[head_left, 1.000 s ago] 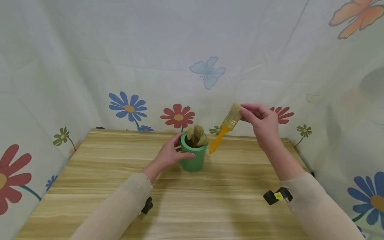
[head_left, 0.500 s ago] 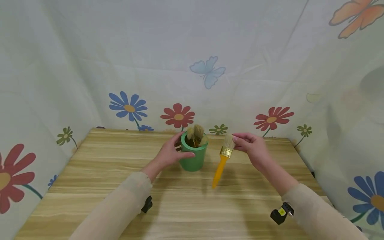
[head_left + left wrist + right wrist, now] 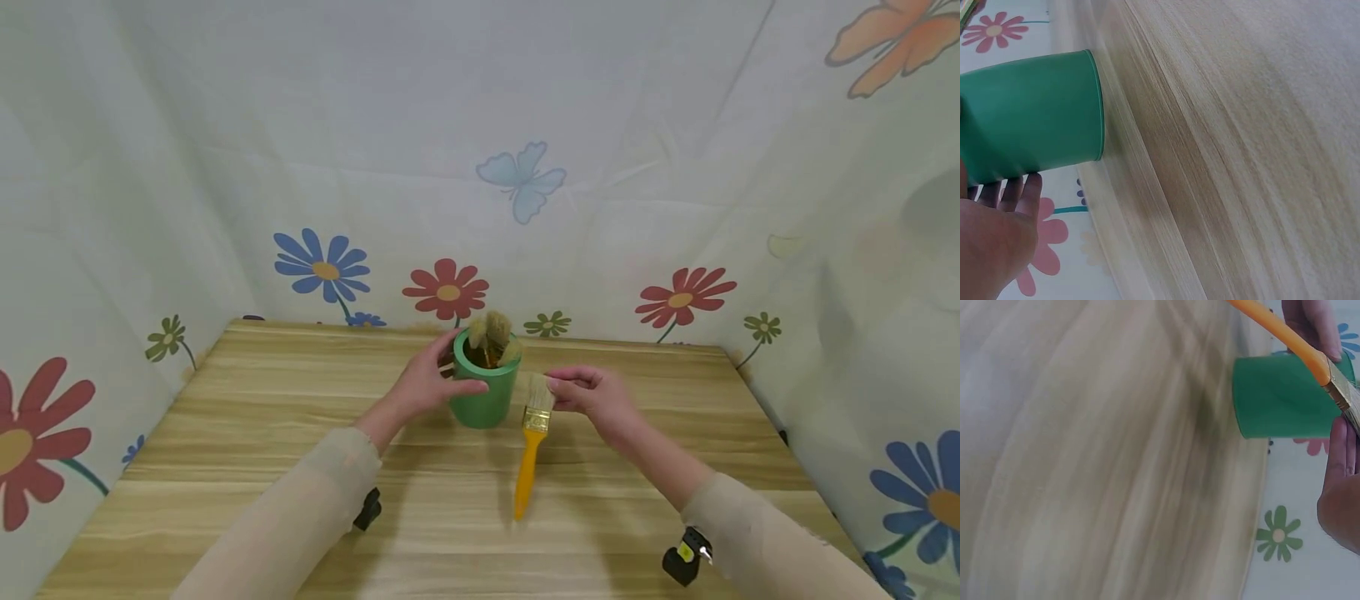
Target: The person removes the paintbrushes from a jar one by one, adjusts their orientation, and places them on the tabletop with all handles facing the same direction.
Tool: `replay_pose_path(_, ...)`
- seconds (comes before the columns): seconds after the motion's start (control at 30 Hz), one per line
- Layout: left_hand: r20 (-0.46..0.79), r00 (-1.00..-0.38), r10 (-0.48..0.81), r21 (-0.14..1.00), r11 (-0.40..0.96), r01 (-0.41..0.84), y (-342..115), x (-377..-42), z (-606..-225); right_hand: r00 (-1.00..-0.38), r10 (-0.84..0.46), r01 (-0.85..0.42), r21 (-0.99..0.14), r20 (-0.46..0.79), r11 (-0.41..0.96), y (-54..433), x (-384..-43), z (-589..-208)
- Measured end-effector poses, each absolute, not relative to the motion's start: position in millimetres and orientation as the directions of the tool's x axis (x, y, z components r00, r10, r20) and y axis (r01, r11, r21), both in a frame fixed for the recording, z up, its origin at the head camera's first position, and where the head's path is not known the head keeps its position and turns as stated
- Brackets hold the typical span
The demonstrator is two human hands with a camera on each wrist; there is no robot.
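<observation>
A green cylindrical cup (image 3: 482,408) stands upright near the back of the table, with several brushes (image 3: 495,329) in it, bristles up. My left hand (image 3: 422,379) holds the cup from its left side, thumb across the front and fingers behind; the left wrist view shows fingertips along the cup's wall (image 3: 1035,112). Just right of the cup, my right hand (image 3: 600,404) pinches a paintbrush by its pale bristles. This paintbrush (image 3: 527,475) has a gold metal ferrule and an orange handle pointing down toward the table. In the right wrist view its orange handle (image 3: 1288,337) overlaps the cup.
The wood-grain table (image 3: 315,367) reaches back to a white cloth (image 3: 390,108) printed with flowers and butterflies. That cloth also hangs at both sides. A black wrist camera (image 3: 682,558) sits under the right sleeve, another (image 3: 367,510) under the left.
My right hand has come down and to the left with the paintbrush, and its handle has swung from slanting to nearly upright. The left hand and the cup have stayed in place.
</observation>
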State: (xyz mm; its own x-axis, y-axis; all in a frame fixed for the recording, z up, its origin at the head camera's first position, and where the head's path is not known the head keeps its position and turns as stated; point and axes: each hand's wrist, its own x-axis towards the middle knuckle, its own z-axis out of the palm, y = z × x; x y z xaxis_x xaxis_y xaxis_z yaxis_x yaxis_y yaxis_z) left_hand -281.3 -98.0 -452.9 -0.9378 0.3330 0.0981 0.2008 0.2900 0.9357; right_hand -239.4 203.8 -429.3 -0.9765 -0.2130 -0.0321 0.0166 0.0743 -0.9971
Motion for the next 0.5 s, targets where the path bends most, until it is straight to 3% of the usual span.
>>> replay_pose_path(0.5, 0.122, -0.934, 0.336, 0.930, 0.289, 0.226, -98.5, -284.6, -458.0, -0.947, -0.310, 0.071, -0.995, -0.088, 0.065, 173.9, -223.5, -461.3)
